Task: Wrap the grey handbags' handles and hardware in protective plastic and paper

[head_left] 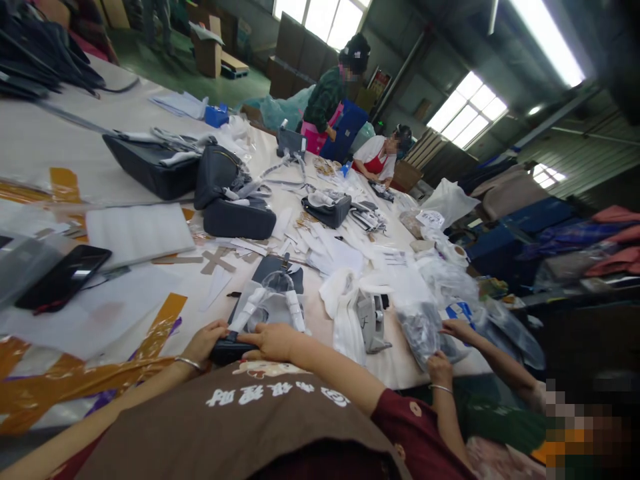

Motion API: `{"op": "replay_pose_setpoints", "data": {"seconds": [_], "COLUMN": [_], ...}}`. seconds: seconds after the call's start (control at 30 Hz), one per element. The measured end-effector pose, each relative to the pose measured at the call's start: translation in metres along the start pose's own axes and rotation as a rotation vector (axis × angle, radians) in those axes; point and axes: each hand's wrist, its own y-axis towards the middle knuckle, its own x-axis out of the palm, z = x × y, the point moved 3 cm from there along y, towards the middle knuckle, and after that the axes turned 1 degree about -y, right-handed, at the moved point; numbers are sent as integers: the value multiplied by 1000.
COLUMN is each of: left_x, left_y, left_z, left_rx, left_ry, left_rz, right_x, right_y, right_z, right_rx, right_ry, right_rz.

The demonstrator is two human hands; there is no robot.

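Note:
A dark handbag (231,348) lies at the table edge against my apron, its handles bound in white wrapping. My left hand (207,341) is closed on the bag's left edge, with the fingertips on its top. From the other side, my right hand (274,341) grips the same bag, its index finger stretched over the dark strip and other fingers partly hidden. Translucent wrapping (270,308) covers the middle of the bag, and its dark flap (287,275) lies towards the table's middle.
A tape dispenser (371,323) stands right of the bag. Beyond are dark bags (240,219) and paper scraps (333,250). A phone (65,277) and brown tape (163,323) lie left. At right, a co-worker's hands (440,367) hold a plastic bag (423,327); two people work farther back.

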Motion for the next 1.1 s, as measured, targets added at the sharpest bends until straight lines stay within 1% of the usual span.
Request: {"op": "replay_pose_setpoints", "data": {"seconds": [0.03, 0.1, 0.17, 0.23, 0.3, 0.33, 0.4, 0.47, 0.5, 0.53, 0.57, 0.6, 0.63, 0.67, 0.73, 0.77, 0.83, 0.9, 0.93, 0.97, 1.0, 1.03, 1.1], "left_x": [-2, -6, -9, -12, -14, -15, -19, -24, -25, -25, -23, -19, -13, -8, 3, 6, 7, 3, -1, -4, -5, -4, 4], "left_y": [-1, -4, -7, -11, -13, -14, -11, -3, 4, 12, 21, 31, 42, 52, 70, 76, 80, 76, 70, 64, 56, 47, 29], "left_z": [3, 7, 7, 4, 4, 5, 11, 23, 31, 40, 48, 55, 59, 59, 53, 48, 38, 28, 22, 15, 8, 1, -9], "left_rx": [32, 94, 121, 149, 197, 214, 206, 181, 203, 262, 344, 427, 472, 467, 343, 280, 212, 158, 95, 10, -85, -186, -387], "left_ry": [28, 97, 150, 160, 187, 224, 372, 576, 660, 712, 728, 712, 686, 661, 613, 595, 544, 501, 476, 429, 357, 261, 17], "left_rz": [-15, -85, -156, -206, -213, -193, -115, -12, 35, 69, 86, 80, 42, -7, -93, -118, -93, -17, 35, 67, 62, 11, -162], "right_x": [1, 3, 8, 13, 16, 16, 17, 18, 18, 19, 22, 27, 33, 39, 51, 55, 59, 59, 58, 57, 56, 55, 52], "right_y": [2, 5, 5, 1, -8, -15, -33, -53, -63, -70, -74, -76, -75, -74, -72, -72, -77, -89, -94, -98, -100, -99, -93], "right_z": [1, 3, 3, 2, 2, 4, 17, 37, 48, 59, 69, 76, 82, 86, 85, 83, 76, 67, 62, 56, 49, 44, 35], "right_rx": [1, 5, 17, 25, 37, 68, 192, 353, 415, 456, 481, 496, 507, 519, 529, 541, 625, 713, 709, 648, 542, 422, 241], "right_ry": [-12, 2, 86, 230, 422, 518, 660, 682, 653, 617, 591, 587, 604, 639, 719, 734, 664, 487, 386, 300, 235, 190, 127], "right_rz": [-10, -30, -49, -6, 132, 235, 474, 717, 804, 847, 835, 774, 687, 604, 498, 490, 560, 690, 751, 784, 782, 749, 637]}}
